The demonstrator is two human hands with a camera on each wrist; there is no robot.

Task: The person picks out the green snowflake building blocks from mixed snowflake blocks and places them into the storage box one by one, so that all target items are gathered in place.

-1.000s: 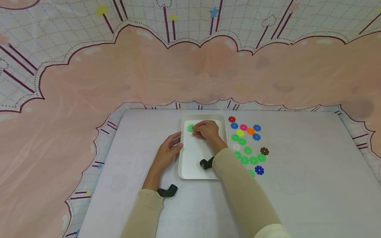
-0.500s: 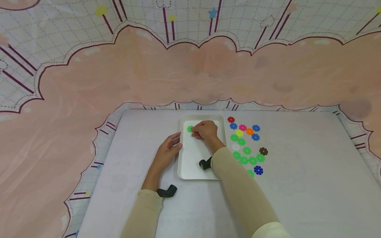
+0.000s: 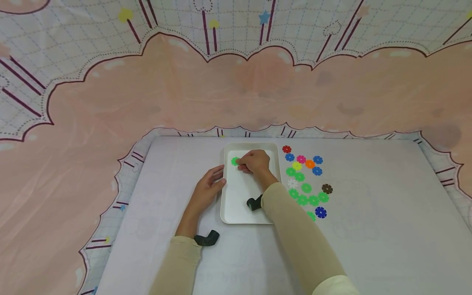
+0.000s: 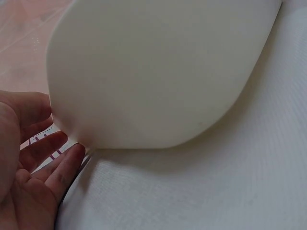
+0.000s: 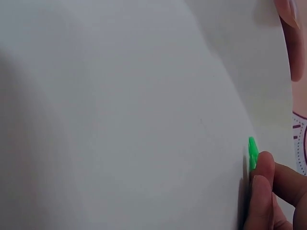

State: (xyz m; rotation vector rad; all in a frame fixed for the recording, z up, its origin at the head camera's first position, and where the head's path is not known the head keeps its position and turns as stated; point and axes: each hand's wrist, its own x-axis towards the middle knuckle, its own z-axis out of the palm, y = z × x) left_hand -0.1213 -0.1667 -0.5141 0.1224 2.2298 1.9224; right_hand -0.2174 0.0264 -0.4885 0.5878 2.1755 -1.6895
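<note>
Head view: right hand [image 3: 254,162] pinching green disc [image 3: 234,161] over tray [image 3: 236,205], left hand [image 3: 206,189] open against tray edge. Best lowered flat, then released gently.

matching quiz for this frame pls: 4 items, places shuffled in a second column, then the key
1. green disc
2. left hand
3. brown disc
4. red disc

A. farthest piece of the loose group, beside the tray's far right corner
B. against the white tray's left rim
C. on the table, right edge of the loose group
D. in the tray, at the right hand's fingertips

Pairs: 1-D, 2-B, 3-C, 4-A
</note>
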